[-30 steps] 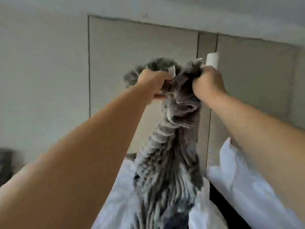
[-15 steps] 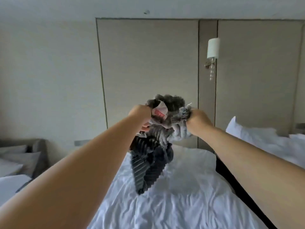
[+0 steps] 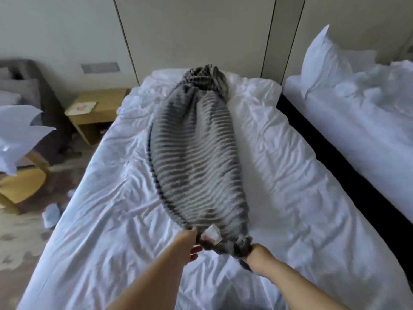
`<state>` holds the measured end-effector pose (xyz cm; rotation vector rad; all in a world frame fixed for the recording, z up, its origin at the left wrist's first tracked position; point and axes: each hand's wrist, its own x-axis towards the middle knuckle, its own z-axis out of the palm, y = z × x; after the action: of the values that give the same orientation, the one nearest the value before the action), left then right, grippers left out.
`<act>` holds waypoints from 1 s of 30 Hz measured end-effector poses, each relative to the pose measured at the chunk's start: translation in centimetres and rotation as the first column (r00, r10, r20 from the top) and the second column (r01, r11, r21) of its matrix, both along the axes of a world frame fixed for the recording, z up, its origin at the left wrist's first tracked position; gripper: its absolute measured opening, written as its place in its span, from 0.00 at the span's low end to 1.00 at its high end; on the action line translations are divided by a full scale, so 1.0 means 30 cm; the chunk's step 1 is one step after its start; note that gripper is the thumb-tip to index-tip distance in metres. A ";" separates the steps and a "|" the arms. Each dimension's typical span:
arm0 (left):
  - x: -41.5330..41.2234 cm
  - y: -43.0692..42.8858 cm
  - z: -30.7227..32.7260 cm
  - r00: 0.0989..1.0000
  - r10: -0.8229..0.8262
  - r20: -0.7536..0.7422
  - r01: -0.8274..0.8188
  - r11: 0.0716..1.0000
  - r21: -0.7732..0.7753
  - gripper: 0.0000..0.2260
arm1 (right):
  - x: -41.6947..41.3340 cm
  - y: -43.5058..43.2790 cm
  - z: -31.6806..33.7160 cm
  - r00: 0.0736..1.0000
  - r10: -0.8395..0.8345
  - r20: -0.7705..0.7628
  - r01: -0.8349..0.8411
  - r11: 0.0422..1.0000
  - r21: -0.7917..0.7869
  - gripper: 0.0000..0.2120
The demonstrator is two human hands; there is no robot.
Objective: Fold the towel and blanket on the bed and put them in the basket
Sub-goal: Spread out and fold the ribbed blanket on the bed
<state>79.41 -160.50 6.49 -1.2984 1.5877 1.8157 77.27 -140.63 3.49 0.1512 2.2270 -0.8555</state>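
A grey ribbed blanket (image 3: 196, 151) lies stretched lengthwise down the middle of the white bed (image 3: 290, 198), its far end bunched near the headboard wall. My left hand (image 3: 188, 245) grips the near left corner of the blanket. My right hand (image 3: 257, 256) is closed on the bunched near right corner. A white care label (image 3: 211, 234) sticks out between my two hands. No towel or basket is in view.
A second bed (image 3: 368, 121) with rumpled white bedding and a pillow (image 3: 321, 57) stands to the right across a dark gap. A wooden nightstand (image 3: 93, 113) and a chair with a pillow (image 3: 20, 133) are on the left. Small items lie on the floor.
The blanket was held up bunched in the air; it has been flung forward and now lies spread along the bed. My hands have dropped low with its near corners in them.
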 end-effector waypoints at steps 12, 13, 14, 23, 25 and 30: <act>0.286 0.314 0.169 0.969 0.139 -0.207 -0.073 0.952 0.297 0.09 | 0.349 0.011 0.242 0.730 0.303 -0.612 -0.358 0.933 0.035 0.10; 0.332 0.332 0.184 0.960 0.149 -0.238 -0.110 0.979 0.172 0.11 | 0.400 0.033 0.246 0.750 0.275 -0.602 -0.372 0.927 -0.040 0.08; 0.381 0.349 0.197 0.957 0.146 -0.249 -0.137 0.989 0.056 0.11 | 0.454 0.059 0.251 0.791 0.208 -0.576 -0.346 0.927 -0.140 0.10; 0.505 0.333 0.378 0.924 0.205 -0.321 -0.191 0.979 0.076 0.10 | 0.463 0.093 0.291 0.815 -0.246 0.524 0.560 0.565 -0.606 0.11; 0.495 0.279 0.454 0.914 0.205 -0.349 -0.154 0.974 0.167 0.13 | 0.418 0.033 0.305 0.754 -0.209 0.623 0.642 0.438 -0.629 0.24; 0.410 0.070 0.583 0.924 0.075 -0.374 -0.042 0.994 0.096 0.09 | 0.287 -0.187 0.402 0.576 -0.160 0.802 0.812 0.000 -0.583 0.31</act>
<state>91.71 -158.41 23.96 -1.0088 1.6465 2.2522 85.88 -146.24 15.56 0.5882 0.6229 -2.1872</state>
